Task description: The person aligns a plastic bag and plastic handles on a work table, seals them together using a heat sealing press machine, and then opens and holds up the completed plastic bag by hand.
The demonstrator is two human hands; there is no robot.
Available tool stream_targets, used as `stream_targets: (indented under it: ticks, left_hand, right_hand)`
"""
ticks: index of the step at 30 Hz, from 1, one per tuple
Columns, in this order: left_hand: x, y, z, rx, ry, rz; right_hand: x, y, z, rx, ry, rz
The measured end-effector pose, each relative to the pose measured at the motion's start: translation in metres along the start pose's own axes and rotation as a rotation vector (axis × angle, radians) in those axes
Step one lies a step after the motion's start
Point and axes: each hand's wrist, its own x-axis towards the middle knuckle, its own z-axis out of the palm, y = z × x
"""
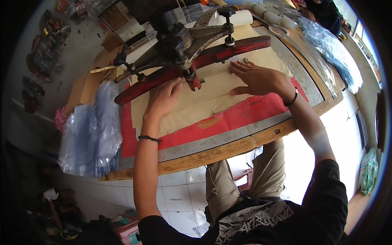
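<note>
My left hand [162, 98] lies on a tan sheet [192, 108], its fingertips partly hidden under a long red bar [241, 47]. My right hand [261, 80] rests flat on the same sheet, fingers spread, holding nothing. Near its fingertips is a small metal piece [246, 60]. The bar hangs from a dark metal press head [179, 41] with black knobs, and stands over the sheet between my hands and the far side. Beneath the tan sheet, a red sheet [237, 116] shows along the near edge, worn through in one spot.
A stack of clear plastic sleeves [92, 132] overhangs the wood-edged table [196, 161] at the left. More clear plastic [332, 51] lies at the far right, beside a tape roll [279, 30]. A cardboard box [87, 87] stands at the left; another person [324, 14] is at the far right.
</note>
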Motion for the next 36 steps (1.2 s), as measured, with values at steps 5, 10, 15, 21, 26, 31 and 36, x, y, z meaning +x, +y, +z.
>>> stream_targets:
  ticks: [5, 10, 15, 21, 26, 31, 36]
  left_hand:
    - [-0.002, -0.008, 0.007, 0.025, 0.086, 0.096]
    - [0.000, -0.006, 0.009, 0.069, 0.052, 0.093]
    - [-0.001, 0.007, -0.004, 0.004, -0.162, 0.038]
    - [-0.010, 0.003, -0.015, 0.085, -0.224, -0.036]
    - [-0.016, -0.032, -0.028, -0.148, -0.253, -0.100]
    - [-0.017, -0.050, -0.032, -0.123, -0.192, -0.263]
    - [-0.009, -0.062, -0.027, -0.145, -0.364, -0.402]
  right_hand:
    - [0.014, 0.001, 0.004, -0.085, 0.098, 0.051]
    - [0.026, 0.011, 0.007, -0.062, 0.295, -0.087]
    - [0.021, 0.012, 0.018, 0.018, 0.380, -0.216]
    - [0.012, 0.009, 0.011, -0.063, 0.227, -0.132]
    - [0.007, 0.006, 0.009, -0.105, 0.203, -0.094]
    - [0.007, 0.008, 0.010, -0.126, 0.222, -0.117]
    - [0.007, 0.009, 0.013, -0.085, 0.225, -0.116]
